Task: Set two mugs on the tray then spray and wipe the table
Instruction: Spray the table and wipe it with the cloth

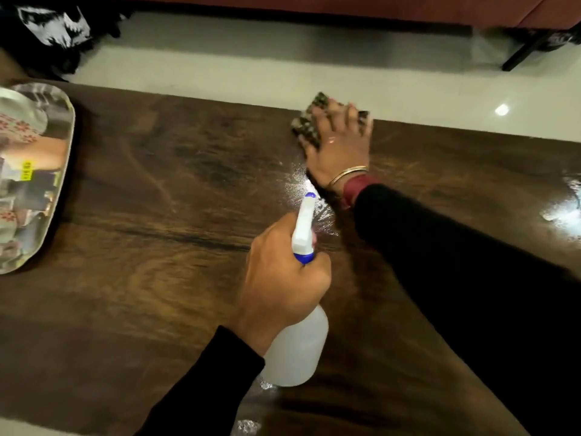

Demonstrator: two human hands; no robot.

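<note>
The table [157,215] is a dark brown wood-grain surface filling most of the view, glossy, with a wet sheen and fine spray droplets near its middle toward the far edge. At the table's left end lies the tray [67,146], an oblong metal piece with a mirror finish; it runs out of view on the left and its polished surface shows only blurred reflections, so mugs cannot be made out on it. Near the table's near edge, right of centre, stands the spray bottle [298,350], translucent white body, white trigger head with a blue collar and blue nozzle tip, the nozzle pointing toward the far edge. The left hand [279,278] is closed around the bottle's neck and trigger, black sleeve to the wrist. At the table's far edge, the right hand [341,143] lies flat with fingers spread, pressing down a dark checked cloth [309,121]; a thin bangle circles that wrist.
</note>
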